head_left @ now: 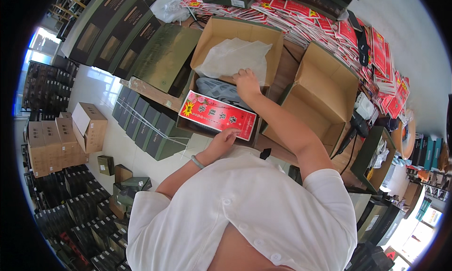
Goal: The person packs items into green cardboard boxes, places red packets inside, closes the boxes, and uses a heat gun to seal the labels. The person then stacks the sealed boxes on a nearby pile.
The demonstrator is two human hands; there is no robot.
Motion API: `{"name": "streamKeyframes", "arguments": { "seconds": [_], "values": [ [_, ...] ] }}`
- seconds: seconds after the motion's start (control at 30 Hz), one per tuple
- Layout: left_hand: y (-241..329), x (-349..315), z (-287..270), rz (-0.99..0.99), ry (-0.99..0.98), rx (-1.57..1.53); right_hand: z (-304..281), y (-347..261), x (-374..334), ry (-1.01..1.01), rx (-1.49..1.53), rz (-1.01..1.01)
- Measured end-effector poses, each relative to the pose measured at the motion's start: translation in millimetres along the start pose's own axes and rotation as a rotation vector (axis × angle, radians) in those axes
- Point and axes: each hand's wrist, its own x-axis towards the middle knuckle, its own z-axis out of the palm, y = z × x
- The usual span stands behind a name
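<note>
An open shoe box [273,35], brown inside with a raised lid, stands in front of me. Grey shoes [220,88] lie in it, partly hidden by a flat red printed packet [212,114] with flowers and a yellow starburst. My left hand [222,143], a bracelet on its wrist, is closed at the packet's near right edge. A crumpled sheet of white tissue paper [230,56] stands against the inside of the lid. My right hand [247,84] reaches across the box's right side, its fingers curled on the lower right edge of that paper.
Right of the shoe box sits another open brown-lined box [325,87]. Red packets [325,31] lie heaped along the back. Dark green boxes [113,31] are stacked at left. Cartons [89,125] stand on the floor, and a black handheld tool [360,125] lies at right.
</note>
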Motion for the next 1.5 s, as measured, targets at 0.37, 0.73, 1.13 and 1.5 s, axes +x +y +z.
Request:
{"name": "streamKeyframes", "arguments": {
  "seconds": [0.37,0.73,1.13,1.5],
  "values": [
    [-47,44,-142,0.198,0.116,-0.032,27,48,37,0.231,-0.001,0.860],
    [-28,264,-195,0.038,0.340,0.413,22,85,10,0.153,1.626,1.053],
    [1,203,-253,-0.195,-0.838,-0.324,-51,-31,-90,-0.036,1.077,0.846],
    [-51,32,-246,-0.086,-0.363,0.040,-10,-53,-184,-0.125,0.264,0.290]
  ]
}}
